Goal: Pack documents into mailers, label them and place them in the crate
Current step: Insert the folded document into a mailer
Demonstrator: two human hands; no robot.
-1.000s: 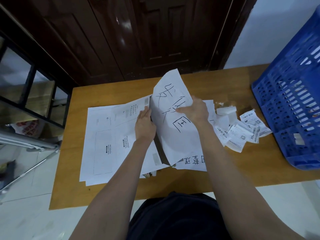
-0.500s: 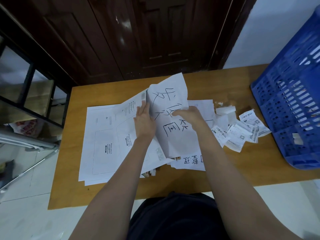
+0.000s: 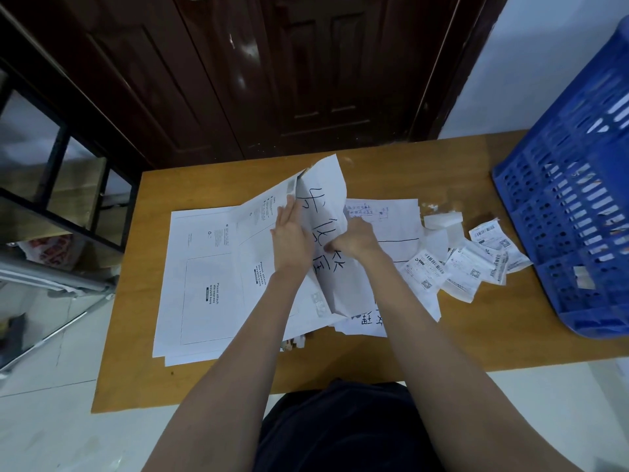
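A handwritten document (image 3: 323,212) is held mid-tabletop (image 3: 442,342), tilted up against a raised mailer (image 3: 265,233). The mailer's flap is propped by the straight fingers of the left hand (image 3: 291,238); the document is gripped by the curled fingers of the right hand (image 3: 354,238). Labels (image 3: 466,264) lie scattered toward the right edge, beside the blue crate (image 3: 571,212).

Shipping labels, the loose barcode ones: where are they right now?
In the head view, the shipping labels lie in a loose pile on the table's right side, between the spread papers and the blue crate.
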